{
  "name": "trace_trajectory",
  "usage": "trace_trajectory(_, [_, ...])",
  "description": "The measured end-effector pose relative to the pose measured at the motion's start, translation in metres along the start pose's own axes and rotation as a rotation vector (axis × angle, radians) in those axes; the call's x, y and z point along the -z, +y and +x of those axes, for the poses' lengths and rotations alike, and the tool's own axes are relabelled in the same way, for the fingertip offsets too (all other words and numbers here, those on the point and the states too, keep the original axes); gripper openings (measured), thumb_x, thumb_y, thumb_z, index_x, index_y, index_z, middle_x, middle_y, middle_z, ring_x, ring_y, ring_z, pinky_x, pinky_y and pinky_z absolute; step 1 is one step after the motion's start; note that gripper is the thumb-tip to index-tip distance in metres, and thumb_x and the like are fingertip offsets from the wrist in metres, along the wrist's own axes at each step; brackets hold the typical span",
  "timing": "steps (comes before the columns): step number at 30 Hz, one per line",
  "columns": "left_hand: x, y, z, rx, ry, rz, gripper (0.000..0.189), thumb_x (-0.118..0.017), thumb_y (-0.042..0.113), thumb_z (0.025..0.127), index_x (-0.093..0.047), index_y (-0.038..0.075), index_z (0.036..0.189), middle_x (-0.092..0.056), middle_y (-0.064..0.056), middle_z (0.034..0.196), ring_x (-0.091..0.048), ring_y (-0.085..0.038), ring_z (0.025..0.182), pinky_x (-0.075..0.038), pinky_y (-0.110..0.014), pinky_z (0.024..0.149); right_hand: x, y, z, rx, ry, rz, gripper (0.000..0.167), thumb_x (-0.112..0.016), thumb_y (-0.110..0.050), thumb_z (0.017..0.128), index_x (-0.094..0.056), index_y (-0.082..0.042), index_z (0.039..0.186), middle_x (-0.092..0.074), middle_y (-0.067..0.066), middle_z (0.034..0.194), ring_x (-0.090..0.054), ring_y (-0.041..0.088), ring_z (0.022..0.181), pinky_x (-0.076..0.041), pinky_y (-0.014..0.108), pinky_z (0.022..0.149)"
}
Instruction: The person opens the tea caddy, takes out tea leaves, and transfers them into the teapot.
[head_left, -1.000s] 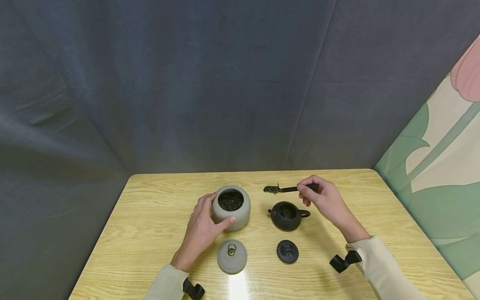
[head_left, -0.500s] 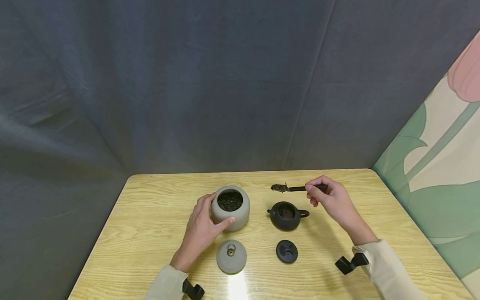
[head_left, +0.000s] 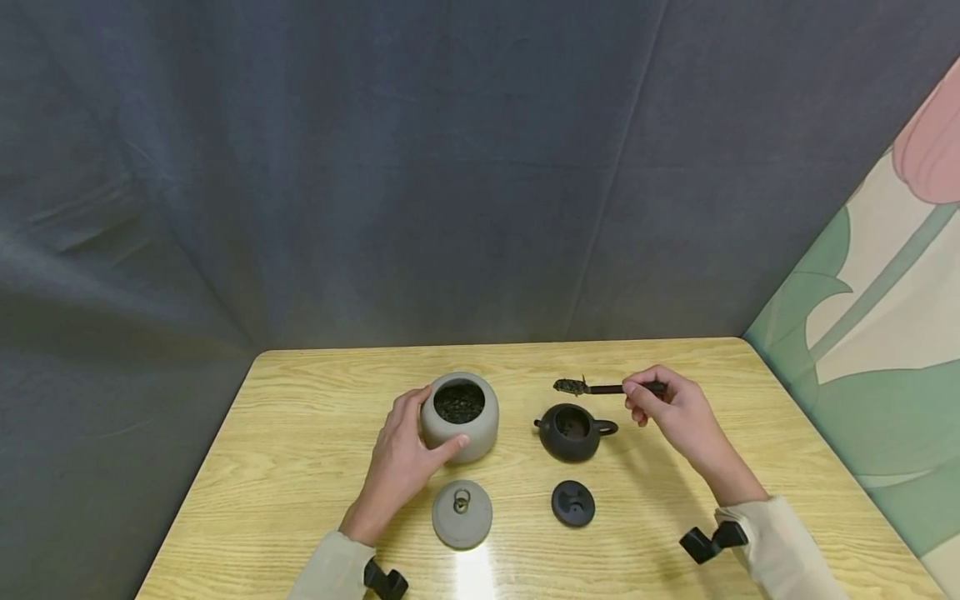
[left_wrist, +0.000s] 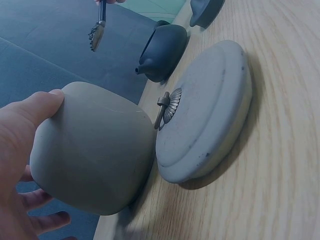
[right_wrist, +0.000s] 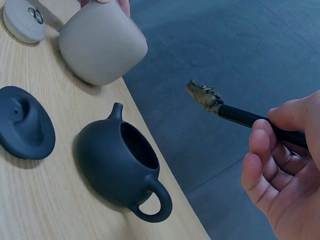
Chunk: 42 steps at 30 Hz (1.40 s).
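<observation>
My right hand pinches the dark handle of a tea scoop. Dry tea leaves are heaped on its tip, which points left. Below and in front of the scoop stands a small dark teapot, uncovered, its handle to the right. My left hand grips the side of a round grey tea jar, thumb at the front and fingers round the far side. Through the jar's open mouth, dark tea leaves show. In the left wrist view, the jar hides part of the fingers.
The grey jar lid with a metal ring lies in front of the jar. A dark teapot lid lies in front of the teapot. Behind the wooden table hangs a dark blue-grey curtain; a floral panel stands at the right.
My right hand has moved right with the loaded scoop, then dipped slightly, so the tip is now above the teapot in the head view. The left hand stays on the jar.
</observation>
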<state>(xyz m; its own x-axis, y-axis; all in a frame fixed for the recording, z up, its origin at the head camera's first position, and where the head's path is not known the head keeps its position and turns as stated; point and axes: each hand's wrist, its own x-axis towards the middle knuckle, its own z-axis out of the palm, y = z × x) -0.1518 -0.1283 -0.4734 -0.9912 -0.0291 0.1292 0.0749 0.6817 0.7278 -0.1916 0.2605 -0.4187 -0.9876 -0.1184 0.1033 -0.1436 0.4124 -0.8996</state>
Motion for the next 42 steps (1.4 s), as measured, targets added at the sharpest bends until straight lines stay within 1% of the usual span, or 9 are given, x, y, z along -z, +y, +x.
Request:
trace_trajectory(3, [0.000,-0.001,0.000,0.004,0.002,-0.001,0.097,-0.087,0.057,0.085,-0.042,0.021,0.163,-0.043,-0.007,0.166,-0.050,-0.039,0.147,-0.045,-0.064,0.114,0.000,0.003,-0.002,-0.007,0.004,-0.003,0.032,-0.065,-0.024,0.109,-0.066,0.006,0.117,-0.070,-0.003,0.086,-0.068,0.018,0.072,-0.060,0.031,0.067])
trace_trajectory(8, [0.000,0.000,0.000,0.005,0.006,-0.004,0.097,-0.086,0.059,0.085,-0.042,0.022,0.163,-0.043,-0.006,0.166,-0.051,-0.039,0.146,-0.045,-0.065,0.113,0.001,0.008,-0.004,-0.017,0.005,0.001,0.032,-0.064,-0.024,0.109,-0.066,0.006,0.118,-0.071,0.001,0.087,-0.068,0.020,0.072,-0.060,0.032,0.067])
trace_trajectory(14, [0.000,0.000,0.000,0.009,0.001,-0.010,0.097,-0.086,0.060,0.084,-0.042,0.024,0.163,-0.043,-0.005,0.166,-0.051,-0.039,0.146,-0.045,-0.065,0.113,0.002,0.015,-0.007,-0.024,0.009,0.008,0.032,-0.064,-0.023,0.109,-0.065,0.008,0.119,-0.071,0.001,0.086,-0.068,0.019,0.072,-0.060,0.031,0.067])
trace_trajectory(18, [0.000,0.000,0.001,0.008,-0.001,-0.008,0.097,-0.085,0.061,0.084,-0.042,0.024,0.163,-0.043,-0.004,0.166,-0.051,-0.038,0.146,-0.045,-0.065,0.113,0.003,0.021,-0.011,-0.042,0.019,0.013,0.032,-0.064,-0.024,0.109,-0.065,0.007,0.119,-0.072,0.003,0.087,-0.068,0.018,0.073,-0.060,0.032,0.067])
trace_trajectory(20, [0.000,0.000,0.001,0.005,-0.001,-0.008,0.097,-0.086,0.061,0.084,-0.042,0.023,0.163,-0.043,-0.005,0.166,-0.051,-0.038,0.146,-0.045,-0.064,0.113,0.002,0.024,-0.013,-0.051,0.021,0.014,0.033,-0.064,-0.024,0.109,-0.065,0.007,0.119,-0.072,0.001,0.086,-0.068,0.017,0.073,-0.060,0.031,0.067])
trace_trajectory(26, [0.000,0.000,0.000,-0.004,0.004,-0.003,0.097,-0.086,0.059,0.084,-0.042,0.023,0.163,-0.044,-0.005,0.165,-0.051,-0.038,0.145,-0.045,-0.064,0.113,-0.001,0.033,-0.017,-0.055,0.017,0.015,0.031,-0.064,-0.022,0.109,-0.066,0.006,0.119,-0.071,0.002,0.087,-0.068,0.017,0.073,-0.060,0.032,0.067])
trace_trajectory(29, [0.000,-0.001,0.000,-0.006,0.006,-0.002,0.097,-0.086,0.059,0.085,-0.042,0.023,0.163,-0.044,-0.006,0.165,-0.051,-0.037,0.145,-0.044,-0.064,0.114,-0.002,0.036,-0.018,-0.059,0.017,0.015,0.030,-0.064,-0.022,0.109,-0.066,0.006,0.119,-0.071,0.004,0.088,-0.068,0.018,0.073,-0.060,0.032,0.067])
trace_trajectory(42, [0.000,0.000,0.000,0.000,0.003,-0.001,0.097,-0.087,0.058,0.085,-0.042,0.021,0.163,-0.043,-0.006,0.166,-0.051,-0.038,0.146,-0.044,-0.065,0.114,-0.007,0.048,-0.020,-0.090,0.007,0.005,0.031,-0.065,-0.022,0.108,-0.065,0.006,0.121,-0.071,0.006,0.089,-0.067,0.018,0.072,-0.059,0.032,0.066])
